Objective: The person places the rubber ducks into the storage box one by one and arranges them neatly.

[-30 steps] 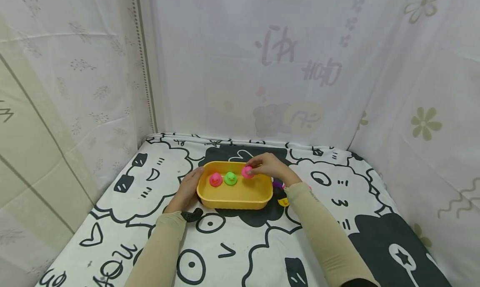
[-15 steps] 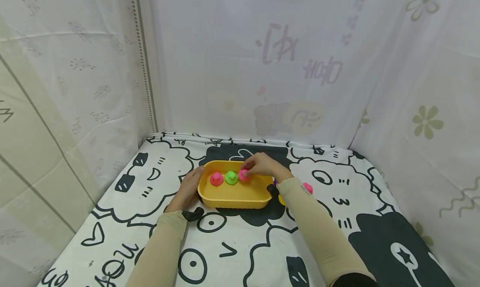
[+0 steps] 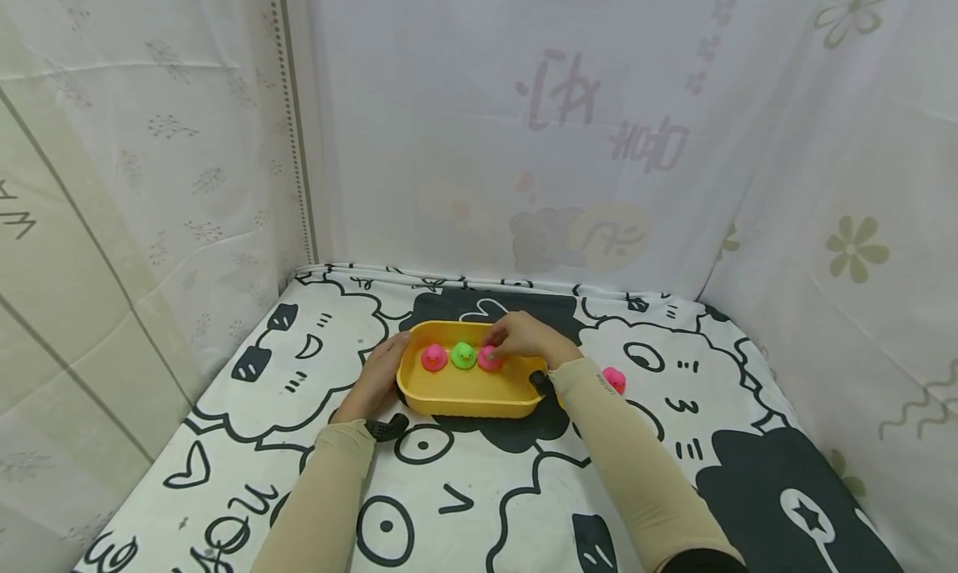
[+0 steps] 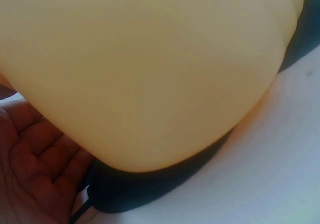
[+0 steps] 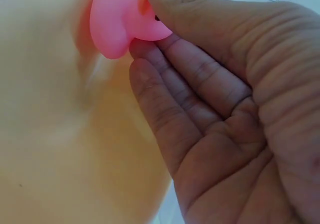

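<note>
A yellow plastic tray (image 3: 464, 392) sits on the patterned cloth. Inside it a deep pink rubber duck (image 3: 434, 358), a green rubber duck (image 3: 463, 356) and a lighter pink rubber duck (image 3: 490, 358) stand in a row from left to right. My right hand (image 3: 526, 337) reaches over the tray's right side and pinches the lighter pink duck between thumb and fingertips, as the right wrist view shows. At the tray's left end my left hand (image 3: 377, 375) holds it, thumb at the rim and fingers along the outer wall (image 4: 150, 84).
Another pink toy (image 3: 614, 380) lies on the cloth (image 3: 449, 473) to the right of my right forearm. A bit of something yellow (image 3: 560, 402) shows between the tray and that sleeve. Pale printed curtains (image 3: 449, 140) hang at the back and both sides.
My right hand has brought the lighter pink duck left and lower into the tray, close beside the green one. My left hand keeps its place.
</note>
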### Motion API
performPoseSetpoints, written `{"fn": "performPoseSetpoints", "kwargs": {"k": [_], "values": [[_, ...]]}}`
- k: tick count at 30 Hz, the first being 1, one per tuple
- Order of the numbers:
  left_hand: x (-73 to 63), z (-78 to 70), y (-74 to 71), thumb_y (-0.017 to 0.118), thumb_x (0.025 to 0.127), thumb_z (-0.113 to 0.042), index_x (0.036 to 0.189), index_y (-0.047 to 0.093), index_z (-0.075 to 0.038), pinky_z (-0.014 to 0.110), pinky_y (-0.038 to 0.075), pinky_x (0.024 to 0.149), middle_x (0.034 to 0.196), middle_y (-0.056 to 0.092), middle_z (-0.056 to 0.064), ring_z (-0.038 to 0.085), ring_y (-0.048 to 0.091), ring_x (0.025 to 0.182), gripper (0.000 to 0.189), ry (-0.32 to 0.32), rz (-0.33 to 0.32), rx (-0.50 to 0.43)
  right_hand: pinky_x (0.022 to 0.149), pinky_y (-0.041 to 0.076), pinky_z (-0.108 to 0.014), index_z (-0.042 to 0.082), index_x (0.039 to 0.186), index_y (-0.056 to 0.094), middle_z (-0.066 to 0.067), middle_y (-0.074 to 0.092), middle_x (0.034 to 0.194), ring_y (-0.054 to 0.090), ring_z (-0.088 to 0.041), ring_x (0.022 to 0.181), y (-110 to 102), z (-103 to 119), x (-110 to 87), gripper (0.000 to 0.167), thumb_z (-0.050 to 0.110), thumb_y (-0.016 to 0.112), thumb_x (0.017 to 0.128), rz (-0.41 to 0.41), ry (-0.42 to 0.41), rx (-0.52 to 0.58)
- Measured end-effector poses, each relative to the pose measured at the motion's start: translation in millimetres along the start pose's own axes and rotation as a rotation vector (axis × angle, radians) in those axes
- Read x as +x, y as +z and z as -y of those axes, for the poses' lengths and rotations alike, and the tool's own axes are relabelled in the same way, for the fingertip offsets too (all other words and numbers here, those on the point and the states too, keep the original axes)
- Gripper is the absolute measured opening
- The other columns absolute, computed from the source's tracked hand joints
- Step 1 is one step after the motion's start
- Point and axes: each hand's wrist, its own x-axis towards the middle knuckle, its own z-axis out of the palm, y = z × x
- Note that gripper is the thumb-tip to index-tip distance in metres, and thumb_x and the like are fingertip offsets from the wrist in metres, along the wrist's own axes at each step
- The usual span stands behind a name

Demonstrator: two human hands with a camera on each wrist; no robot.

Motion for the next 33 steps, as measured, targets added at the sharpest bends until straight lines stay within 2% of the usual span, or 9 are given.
{"fn": "performPoseSetpoints", "kwargs": {"k": [7, 17, 23, 33], "values": [[-0.8, 0.0, -0.1, 0.042, 0.1, -0.065, 0.158, 0.033, -0.014, 0.044, 0.027, 0.12, 0.164, 0.029, 0.006, 0.026, 0.028, 0.149, 0.078, -0.002, 0.008, 0.001, 0.09, 0.057, -0.031, 0.013, 0.116, 0.076, 0.0, 0.072, 0.106, 0.063, -0.017, 0.095, 2.0, -2.3, 2.4, 0.027, 0.015, 0.079, 0.089, 0.013, 0.007, -0.034], [-3.8, -2.2, 1.9, 0.042, 0.1, -0.065, 0.159, 0.031, -0.014, 0.046, 0.028, 0.12, 0.163, 0.03, 0.008, 0.028, 0.03, 0.148, 0.078, -0.011, -0.003, 0.02, 0.09, 0.057, -0.031, 0.014, 0.116, 0.076, 0.001, 0.071, 0.107, 0.064, -0.018, 0.097, 2.1, 2.6, -0.1, 0.027, 0.016, 0.079, 0.089, 0.0, 0.029, -0.02], [-3.1, -2.4, 1.5, 0.042, 0.099, -0.066, 0.159, 0.03, -0.014, 0.046, 0.027, 0.121, 0.163, 0.029, 0.008, 0.028, 0.028, 0.149, 0.081, -0.01, -0.005, 0.043, 0.092, 0.056, -0.033, 0.014, 0.116, 0.075, 0.003, 0.071, 0.106, 0.064, -0.017, 0.097, -1.1, 0.4, -0.7, 0.029, 0.022, 0.079, 0.089, -0.001, 0.021, -0.026], [-2.7, -3.0, 0.9, 0.04, 0.101, -0.064, 0.159, 0.031, -0.014, 0.046, 0.028, 0.12, 0.163, 0.031, 0.009, 0.029, 0.03, 0.148, 0.078, -0.033, -0.018, 0.044, 0.093, 0.057, -0.033, 0.01, 0.12, 0.074, 0.002, 0.073, 0.109, 0.067, -0.016, 0.099, -7.4, 2.3, -3.7, 0.033, 0.023, 0.078, 0.09, -0.005, 0.002, -0.019]]}}
